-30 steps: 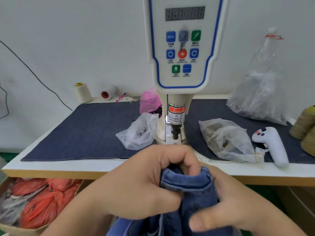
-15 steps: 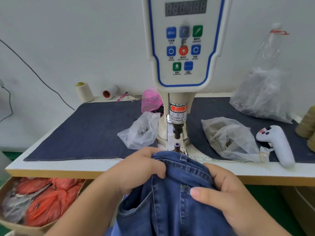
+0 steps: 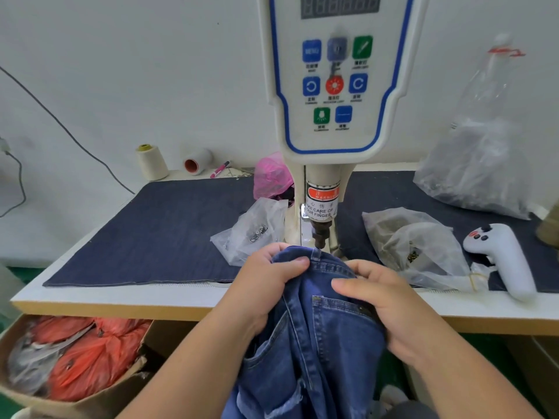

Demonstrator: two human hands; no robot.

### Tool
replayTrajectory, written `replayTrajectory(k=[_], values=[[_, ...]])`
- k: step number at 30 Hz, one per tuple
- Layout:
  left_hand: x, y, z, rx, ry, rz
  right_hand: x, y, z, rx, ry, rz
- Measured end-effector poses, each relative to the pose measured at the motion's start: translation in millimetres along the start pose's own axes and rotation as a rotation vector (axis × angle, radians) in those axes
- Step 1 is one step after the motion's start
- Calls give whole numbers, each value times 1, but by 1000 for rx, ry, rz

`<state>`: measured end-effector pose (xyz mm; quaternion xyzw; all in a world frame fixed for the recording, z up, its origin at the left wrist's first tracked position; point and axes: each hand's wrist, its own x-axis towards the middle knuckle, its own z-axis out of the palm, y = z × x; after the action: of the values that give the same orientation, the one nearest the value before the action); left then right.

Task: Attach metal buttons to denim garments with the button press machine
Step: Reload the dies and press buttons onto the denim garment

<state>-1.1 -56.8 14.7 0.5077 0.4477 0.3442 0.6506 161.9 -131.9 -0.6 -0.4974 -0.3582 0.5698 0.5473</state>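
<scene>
1. Jeans hang off the front edge of the table, their waistband bunched up just under the punch of the button press, between the two hands.
2. Far to the left of the left hand, a cardboard box under the table holds orange bags, and a cream thread cone stands at the back.
3. Left hand grips the waistband's left side, fingers curled over the top and thumb pressed on the denim.
4. Just beyond the left hand lies a small clear bag with metal parts, on the dark cloth mat.
5. Right hand pinches the waistband's right side, thumb lying across the front and fingers tucked behind.
6. Just right of the right hand sits a second clear bag; further right, a white handheld controller, and behind it a large clear bag.
</scene>
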Motion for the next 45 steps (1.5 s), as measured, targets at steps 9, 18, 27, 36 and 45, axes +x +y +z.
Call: replayTrajectory(k=[9,18,27,36,45], values=[[12,0,0,-14,-2,-37,18,1,-1,12,108,-5],[23,5,-10,-98,-116,-175,36,-5,0,17,157,-22],[39,12,-20,-207,-270,-263,52,-8,-3,126,150,-24],[51,13,-13,-129,-214,-150,65,-10,-9,137,185,-91],[75,4,3,139,0,76,80,0,-26,-36,278,-141]])
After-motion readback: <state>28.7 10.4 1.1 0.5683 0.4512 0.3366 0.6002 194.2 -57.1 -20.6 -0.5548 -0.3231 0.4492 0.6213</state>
